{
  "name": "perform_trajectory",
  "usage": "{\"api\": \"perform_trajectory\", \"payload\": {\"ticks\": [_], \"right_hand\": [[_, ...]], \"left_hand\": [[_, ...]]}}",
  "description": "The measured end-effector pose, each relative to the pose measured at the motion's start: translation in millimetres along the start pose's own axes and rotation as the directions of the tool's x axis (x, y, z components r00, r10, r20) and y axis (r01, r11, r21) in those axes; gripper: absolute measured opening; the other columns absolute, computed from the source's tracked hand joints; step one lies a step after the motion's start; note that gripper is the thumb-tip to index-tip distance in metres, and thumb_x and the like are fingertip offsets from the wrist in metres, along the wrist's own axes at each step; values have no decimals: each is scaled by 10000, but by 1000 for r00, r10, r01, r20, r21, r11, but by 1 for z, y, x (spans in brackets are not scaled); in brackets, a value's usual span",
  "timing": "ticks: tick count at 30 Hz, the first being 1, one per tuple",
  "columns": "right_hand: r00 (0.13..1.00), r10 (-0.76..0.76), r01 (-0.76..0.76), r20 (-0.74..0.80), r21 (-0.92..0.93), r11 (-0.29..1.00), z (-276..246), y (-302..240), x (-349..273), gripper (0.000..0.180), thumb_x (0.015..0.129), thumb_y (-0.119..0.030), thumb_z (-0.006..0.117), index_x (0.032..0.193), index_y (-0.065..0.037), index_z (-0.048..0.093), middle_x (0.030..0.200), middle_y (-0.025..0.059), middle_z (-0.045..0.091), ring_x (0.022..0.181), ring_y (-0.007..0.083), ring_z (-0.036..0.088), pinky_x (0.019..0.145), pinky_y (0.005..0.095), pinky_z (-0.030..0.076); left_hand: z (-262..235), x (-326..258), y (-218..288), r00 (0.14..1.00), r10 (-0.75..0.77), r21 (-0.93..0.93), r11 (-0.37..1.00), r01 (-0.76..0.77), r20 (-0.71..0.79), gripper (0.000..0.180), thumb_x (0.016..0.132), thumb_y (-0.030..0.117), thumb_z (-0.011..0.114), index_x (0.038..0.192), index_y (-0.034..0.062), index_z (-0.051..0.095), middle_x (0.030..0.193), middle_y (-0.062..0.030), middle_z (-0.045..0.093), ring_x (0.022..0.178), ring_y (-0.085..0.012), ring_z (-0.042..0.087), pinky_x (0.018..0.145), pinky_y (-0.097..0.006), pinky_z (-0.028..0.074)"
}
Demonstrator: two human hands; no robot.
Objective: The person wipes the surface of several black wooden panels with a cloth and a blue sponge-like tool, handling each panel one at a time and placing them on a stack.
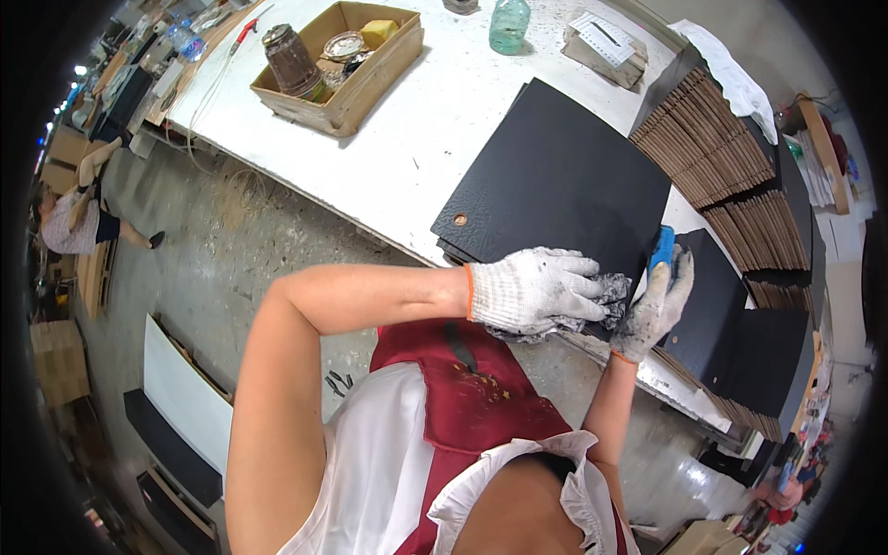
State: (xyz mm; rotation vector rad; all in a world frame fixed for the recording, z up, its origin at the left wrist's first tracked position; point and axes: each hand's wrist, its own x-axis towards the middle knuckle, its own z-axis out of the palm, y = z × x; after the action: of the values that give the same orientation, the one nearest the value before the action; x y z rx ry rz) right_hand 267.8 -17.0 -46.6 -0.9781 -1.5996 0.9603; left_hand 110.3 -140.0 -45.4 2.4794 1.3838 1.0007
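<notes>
A large black panel with a small round hole near its left corner lies on top of others on the white table. At its near edge my left hand, in a white knitted glove with an orange cuff, closes over a crumpled, black-stained cloth. My right hand, in a grey-smeared glove, grips a small blue object at the panel's right edge. The object's lower part is hidden by the fingers, so its kind is unclear.
More black panels are stacked to the right, with brown-edged piles behind. A cardboard tray holding a dirty jar and a yellow sponge stands far left on the table. A green glass jar and a weighted block stand at the back.
</notes>
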Motion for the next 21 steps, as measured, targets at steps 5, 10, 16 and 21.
{"api": "perform_trajectory", "payload": {"ticks": [5,10,16,21], "right_hand": [[836,-120,220,535,-126,967,4,-52,24,375,862,-88,589,1216,35,579,1277,154,565,1175,255,542,1025,374,408],[48,-439,635,897,312,707,90,-100,16,342,835,-138,637,1150,-15,581,1235,198,534,1125,366,526,964,431,429],[-273,-535,605,800,575,550,142,-76,-2,327,815,-141,642,1111,-15,584,1195,205,555,1084,390,547,955,445,445],[-178,-525,670,832,493,555,153,-70,22,349,772,-73,680,1108,-32,596,1194,188,560,1071,363,548,932,436,456]], "left_hand": [[5,-8,2,998,-54,-59,997,51,-45,394,874,199,592,1264,148,576,1309,-98,542,1194,-255,532,1024,-406,424],[81,-27,-23,946,-139,-198,977,83,-294,380,939,190,493,1319,191,499,1214,-96,582,1182,-218,537,1024,-368,417],[71,-36,-12,956,-290,-814,542,210,54,420,895,144,538,1312,189,526,1225,-79,582,1139,-215,567,982,-338,445],[28,-23,0,980,-171,-219,965,146,-98,473,805,114,630,1271,181,583,1231,-50,590,1116,-227,578,957,-330,453]]}}
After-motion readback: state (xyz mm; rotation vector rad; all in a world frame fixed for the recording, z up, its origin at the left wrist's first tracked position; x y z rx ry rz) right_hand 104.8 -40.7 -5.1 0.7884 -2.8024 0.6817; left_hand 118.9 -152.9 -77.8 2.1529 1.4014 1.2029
